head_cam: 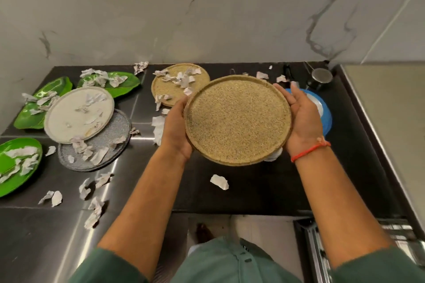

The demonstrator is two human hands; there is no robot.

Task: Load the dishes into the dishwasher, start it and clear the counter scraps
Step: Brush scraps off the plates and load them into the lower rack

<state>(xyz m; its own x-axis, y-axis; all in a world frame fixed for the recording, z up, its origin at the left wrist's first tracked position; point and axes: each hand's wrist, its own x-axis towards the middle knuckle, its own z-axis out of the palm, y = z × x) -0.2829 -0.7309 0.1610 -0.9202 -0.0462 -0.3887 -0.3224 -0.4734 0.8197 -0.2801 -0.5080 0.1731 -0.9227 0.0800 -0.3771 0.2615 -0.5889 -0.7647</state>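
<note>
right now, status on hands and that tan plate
Left hand and right hand grip tan plate by opposite rims, lifted over counter. Plate bare. Paper scraps and dirty plates left on counter.

Both hands, left hand & right hand, hold a tan speckled plate by its rim above the dark counter, w/ paper scraps & other plates scattered to the left.
</note>
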